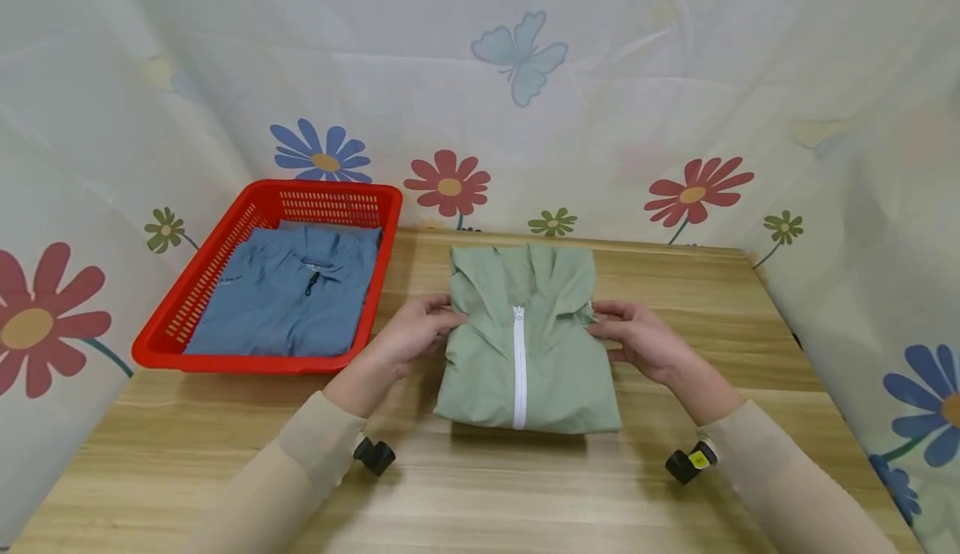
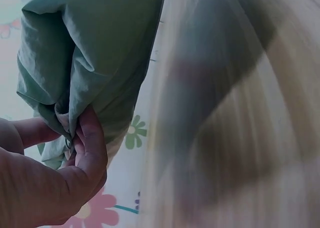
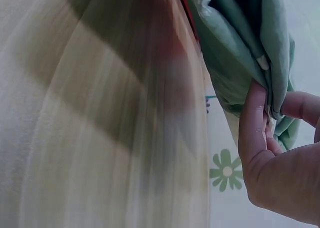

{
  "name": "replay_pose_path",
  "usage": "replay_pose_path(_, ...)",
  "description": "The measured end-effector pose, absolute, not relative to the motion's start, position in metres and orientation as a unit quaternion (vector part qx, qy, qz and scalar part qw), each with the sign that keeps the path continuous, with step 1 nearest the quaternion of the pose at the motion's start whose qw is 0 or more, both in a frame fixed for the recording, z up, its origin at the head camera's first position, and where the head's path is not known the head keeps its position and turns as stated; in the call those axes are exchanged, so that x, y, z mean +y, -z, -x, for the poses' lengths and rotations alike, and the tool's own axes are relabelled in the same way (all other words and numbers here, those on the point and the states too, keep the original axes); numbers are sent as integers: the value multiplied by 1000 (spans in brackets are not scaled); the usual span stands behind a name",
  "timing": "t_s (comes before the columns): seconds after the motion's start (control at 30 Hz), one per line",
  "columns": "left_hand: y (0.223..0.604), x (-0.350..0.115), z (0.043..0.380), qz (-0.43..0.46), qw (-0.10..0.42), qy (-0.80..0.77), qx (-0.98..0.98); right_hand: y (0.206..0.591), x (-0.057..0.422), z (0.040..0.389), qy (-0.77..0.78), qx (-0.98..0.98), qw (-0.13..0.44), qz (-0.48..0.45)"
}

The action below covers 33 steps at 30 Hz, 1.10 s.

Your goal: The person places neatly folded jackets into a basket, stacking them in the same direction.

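A folded light-green jacket with a white zipper is held just above the table, its shadow showing below the near edge. My left hand pinches its left side between thumb and fingers. On the opposite side my right hand pinches the right edge. In the left wrist view the folded layers of the jacket are squeezed by the left hand. The right wrist view has the right hand gripping the stacked layers of the jacket.
Left of the jacket stands a red plastic basket with perforated walls. A folded blue garment with a dark zipper pull lies in it. The wooden table meets a flower-patterned cloth at the back and sides.
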State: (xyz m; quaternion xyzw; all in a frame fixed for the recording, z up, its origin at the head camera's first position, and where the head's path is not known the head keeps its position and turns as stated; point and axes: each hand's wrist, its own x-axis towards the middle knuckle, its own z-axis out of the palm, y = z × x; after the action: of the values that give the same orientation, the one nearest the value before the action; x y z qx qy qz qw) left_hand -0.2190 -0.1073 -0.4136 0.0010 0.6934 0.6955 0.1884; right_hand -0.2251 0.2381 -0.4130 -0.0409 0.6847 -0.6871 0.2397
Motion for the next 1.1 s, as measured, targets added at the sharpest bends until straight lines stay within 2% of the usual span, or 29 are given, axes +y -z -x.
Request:
replay_pose_path(0.53, 374, -144, 220, -24, 192, -650, 735, 385, 207, 241, 668, 692, 263, 68)
replay_pose_path(1.1, 331, -207, 232, -37, 205, -583, 786, 346, 143, 261, 658, 700, 269, 73)
